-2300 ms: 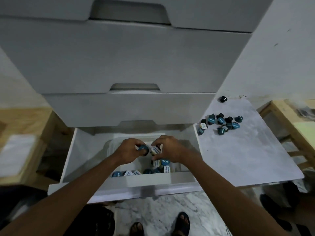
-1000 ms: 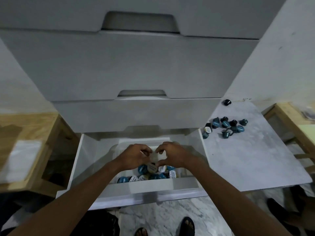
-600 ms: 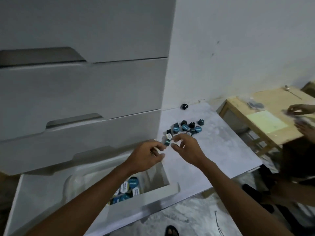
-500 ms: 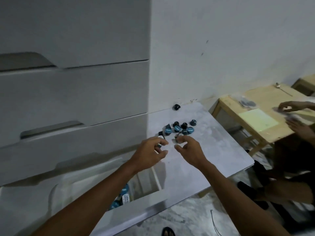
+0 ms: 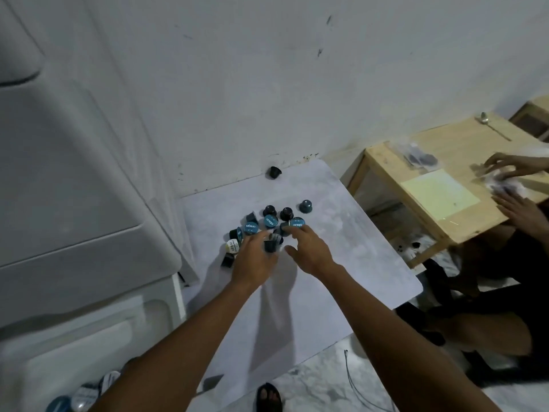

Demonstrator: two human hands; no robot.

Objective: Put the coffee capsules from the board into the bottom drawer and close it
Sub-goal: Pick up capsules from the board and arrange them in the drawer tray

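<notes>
Both over the capsules (image 5: 269, 222), clustered toward the board's (image 5: 341, 281) far-left corner. Our right hand (image 5: 309, 252) is spread and empty, fingertips at the cluster's near-right edge. Our left hand (image 5: 255, 258) curls over the near-left ones with a dark capsule (image 5: 271, 246) at its fingertips; we can't tell if it's pinched. The stray (image 5: 274, 172) at the far edge sits nearer the right hand. The drawer (image 5: 175, 295) is open, off the board's left edge.
</notes>
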